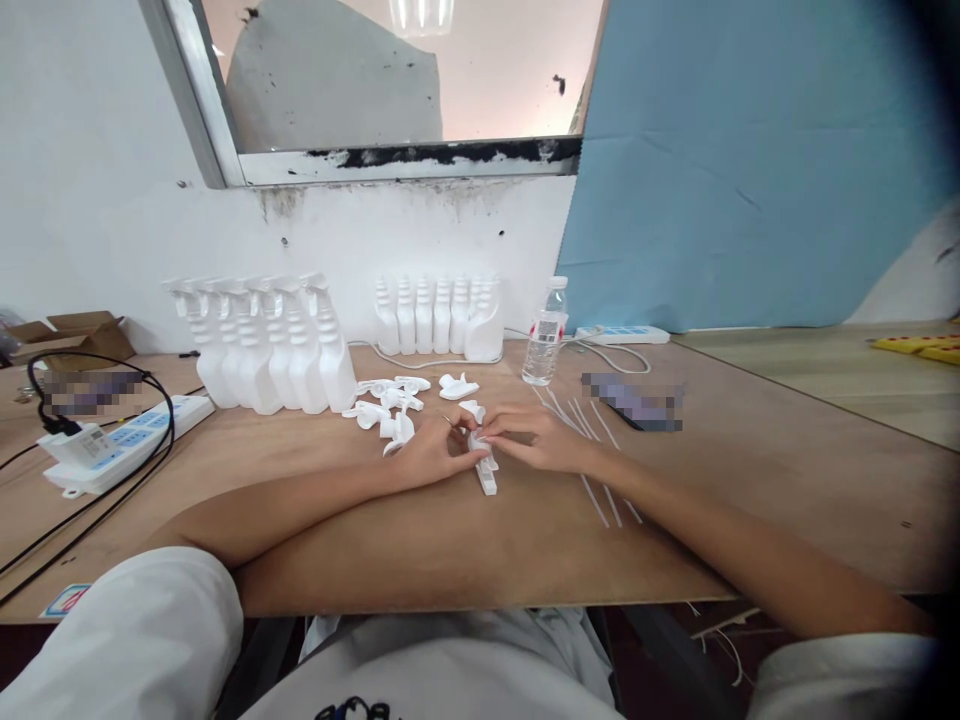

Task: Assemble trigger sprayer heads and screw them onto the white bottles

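My left hand [433,452] and my right hand [541,440] meet over the middle of the table. Between them is a white spray trigger head [487,474], its blocky end pointing towards me. The left fingers and thumb close on it from one side, while the right fingertips pinch its upper part from the other. My fingers hide some of it. Left of my hands lies a loose group of white trigger heads [400,430], and another one [457,386] sits just beyond. Several thin white tubes [601,488] lie under and beside my right wrist.
White spray bottles with heads [274,350] stand back left; bottles without heads [439,315] stand along the wall. A water bottle [543,345] and a phone [637,402] are on the right. A power strip [139,440] with black cables lies left, another strip [622,334] at the back.
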